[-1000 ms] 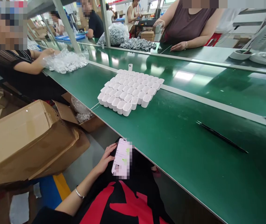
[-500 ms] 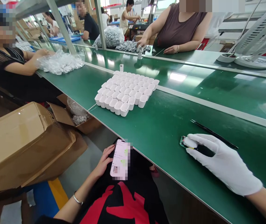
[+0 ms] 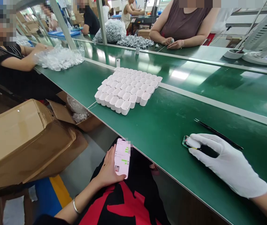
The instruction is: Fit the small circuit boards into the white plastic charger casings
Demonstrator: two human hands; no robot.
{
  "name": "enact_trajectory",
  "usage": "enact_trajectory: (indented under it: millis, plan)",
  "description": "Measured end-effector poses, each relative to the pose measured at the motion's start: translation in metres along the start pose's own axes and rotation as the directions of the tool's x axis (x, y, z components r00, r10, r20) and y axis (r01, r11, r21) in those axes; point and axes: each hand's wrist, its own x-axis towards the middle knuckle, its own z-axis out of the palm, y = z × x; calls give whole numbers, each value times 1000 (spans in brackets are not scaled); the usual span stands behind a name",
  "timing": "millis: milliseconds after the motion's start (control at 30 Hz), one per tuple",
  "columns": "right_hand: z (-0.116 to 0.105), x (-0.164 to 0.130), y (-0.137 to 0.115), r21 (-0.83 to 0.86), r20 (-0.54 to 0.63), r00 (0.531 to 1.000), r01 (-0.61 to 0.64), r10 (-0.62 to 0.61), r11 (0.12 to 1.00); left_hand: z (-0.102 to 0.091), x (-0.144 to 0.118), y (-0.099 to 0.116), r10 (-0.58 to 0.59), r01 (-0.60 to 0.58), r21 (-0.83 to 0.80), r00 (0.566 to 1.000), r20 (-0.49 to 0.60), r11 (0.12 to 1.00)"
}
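My bare left hand is wrapped along the left edge of a mobile phone, its thumb across the lower screen. The phone lies over my lap with a chat screen lit. On the bench, my right hand, in a white glove, pinches a small green circuit board with a white part attached; the fingers partly cover it. Black tweezers lie just beyond the glove. Several white open cups stand in tight rows at the middle of the bench.
A green bench runs across, with a pale strip along it. A clear bag of white parts lies by a co-worker at left. Opposite, another person sits beside loose grey parts and a fan. Cardboard boxes stand at lower left.
My left hand has shifted over the phone, its thumb now reaching across the lower screen. The chat has scrolled. Opposite, the co-worker's hand has left a small bottle and drawn back. The right hand stays.
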Motion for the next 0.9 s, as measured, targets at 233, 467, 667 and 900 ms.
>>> enact_trajectory:
  millis: [233,467,667,900]
  plan:
    - [0,0,0,0,7,1000,-4,4,1000,1,0,-23,47,-50,-224,999,-19,973]
    - [0,1,-2,13,19,999,-42,42,999,5,6,-33,-93,25,-368,982,-167,930]
    - [-3,0,-2,30,41,996,-82,80,996,6,8,-31,-101,34,-323,976,-194,946]
    - [-1,0,-2,41,53,992,-114,112,993,3,10,-35,-142,36,-483,972,-185,875]
